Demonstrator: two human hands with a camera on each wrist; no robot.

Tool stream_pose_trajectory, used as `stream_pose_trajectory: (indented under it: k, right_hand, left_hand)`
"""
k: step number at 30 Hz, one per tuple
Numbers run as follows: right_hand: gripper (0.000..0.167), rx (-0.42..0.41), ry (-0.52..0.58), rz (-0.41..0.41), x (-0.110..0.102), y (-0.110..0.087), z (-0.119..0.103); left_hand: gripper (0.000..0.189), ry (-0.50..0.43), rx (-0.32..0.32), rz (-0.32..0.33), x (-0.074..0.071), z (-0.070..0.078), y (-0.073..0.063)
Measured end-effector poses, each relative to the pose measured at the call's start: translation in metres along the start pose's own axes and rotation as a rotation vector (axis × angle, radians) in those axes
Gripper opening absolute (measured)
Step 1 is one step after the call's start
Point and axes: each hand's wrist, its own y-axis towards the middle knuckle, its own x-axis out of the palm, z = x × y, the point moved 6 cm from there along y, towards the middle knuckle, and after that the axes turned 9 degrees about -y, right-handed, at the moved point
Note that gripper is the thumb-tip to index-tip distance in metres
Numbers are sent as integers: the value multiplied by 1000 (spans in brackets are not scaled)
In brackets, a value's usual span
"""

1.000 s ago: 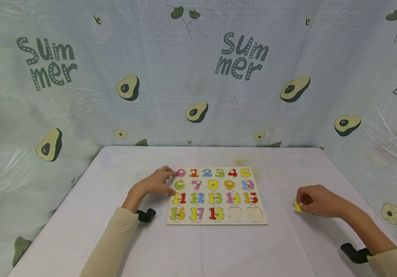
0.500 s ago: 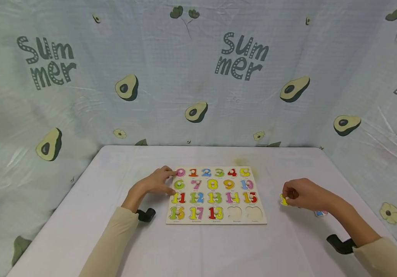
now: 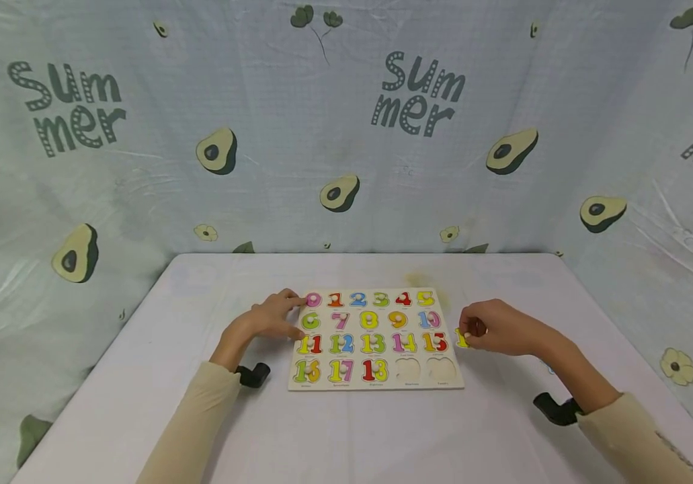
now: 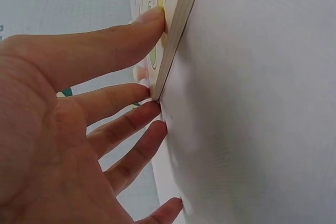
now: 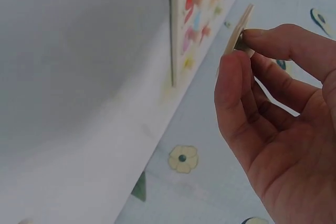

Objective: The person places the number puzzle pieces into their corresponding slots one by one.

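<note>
A wooden number puzzle board [image 3: 376, 388] lies on the table, with colourful knobbed numbers in its rows and two bare recesses at its lower right. My left hand [image 3: 270, 317] rests at the board's left side. In the left wrist view the thumb [image 4: 126, 38] and index fingertip touch the board's edge while the other fingers spread below it. Just right of the board, my right hand [image 3: 503, 328] pinches a number puzzle piece [image 3: 462, 339] showing a yellow 1. The right wrist view has that piece [image 5: 242, 23] edge-on, thumb and fingers on its knob; its face is hidden.
Partly behind the right forearm, a small bluish piece [image 3: 550, 368] lies on the white table [image 3: 346, 437]. A cloth printed with avocados [image 3: 340, 193] hangs behind and at both sides. Black wrist mounts [image 3: 253, 375] stick out below the wrists.
My right hand has carried the puzzle piece leftward from the table's right side to beside the board. The left hand stays at the board. The view has shifted slightly.
</note>
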Motion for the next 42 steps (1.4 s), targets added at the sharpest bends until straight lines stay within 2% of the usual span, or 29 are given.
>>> stream_pose_trajectory:
  k: [16, 31, 42]
  right_hand:
    - [12, -142, 63, -6, 25, 31, -42]
    - [10, -160, 105, -78, 56, 42, -63]
    - [9, -171, 130, -85, 62, 42, -65]
  left_hand:
    - [78, -16, -4, 5, -1, -1, 2]
    - [78, -19, 6, 6, -2, 0, 0]
    - [77, -24, 12, 8, -3, 0, 0]
